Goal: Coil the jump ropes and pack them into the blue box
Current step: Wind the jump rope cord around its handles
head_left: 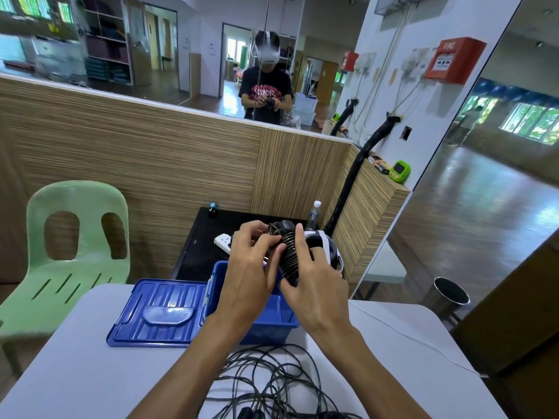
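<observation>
Above the blue box (pixel 266 325), at the far middle of the bench (pixel 75 373): one jump rope bundle (pixel 289 255), cord wound tight round dark handles, held upright between both hands. Left hand (pixel 251 267) pinches the upper cord end with curled fingers, apparently tucking or securing the last turn. Right hand (pixel 314 276) wraps the bundle's side, thumb up along the windings, judged to be keeping the coil from springing loose.

Blue box: open, standing at the bench's far edge directly under the bundle, so the drop is short and straight. Its contents are hidden by the hands. Lid (pixel 157 313): lying flat, touching the box's left side, out of the way.

Loose rope (pixel 272 379): uncoiled, tangled in loops at the near edge, with dark handles (pixel 251 414) at the bottom of view; not yet packed.

Open room: bare bench to left and right of the tangle; green chair (pixel 72 252) off the left corner.
</observation>
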The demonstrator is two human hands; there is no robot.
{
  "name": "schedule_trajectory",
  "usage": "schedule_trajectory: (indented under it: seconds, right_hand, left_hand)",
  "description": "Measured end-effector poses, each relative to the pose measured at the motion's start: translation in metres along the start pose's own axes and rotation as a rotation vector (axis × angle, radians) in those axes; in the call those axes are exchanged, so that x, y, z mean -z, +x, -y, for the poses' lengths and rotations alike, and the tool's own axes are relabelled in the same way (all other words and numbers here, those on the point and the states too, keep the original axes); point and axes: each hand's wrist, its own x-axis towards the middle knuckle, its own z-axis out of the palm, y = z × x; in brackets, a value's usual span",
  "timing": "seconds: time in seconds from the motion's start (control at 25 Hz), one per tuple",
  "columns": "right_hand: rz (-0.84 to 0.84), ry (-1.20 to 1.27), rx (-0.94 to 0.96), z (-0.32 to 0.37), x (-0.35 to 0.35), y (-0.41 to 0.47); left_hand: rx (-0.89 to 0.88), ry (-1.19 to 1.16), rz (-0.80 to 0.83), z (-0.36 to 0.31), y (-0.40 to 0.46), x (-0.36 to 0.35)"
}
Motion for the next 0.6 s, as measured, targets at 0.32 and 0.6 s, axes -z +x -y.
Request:
schedule_trajectory:
  seconds: [0.32,0.6]
  right_hand:
    - [0.021,-0.035,-0.006,-0.005,-0.001,-0.001]
    - [0.032,-0.051,0.065,-0.011,0.004,0.000]
  left_hand:
    - [0.189,-0.115,0.110,-0.011,-0.001,-0.005]
    - [-0.047,-0.023,0.322,0.012,0.024,0.014]
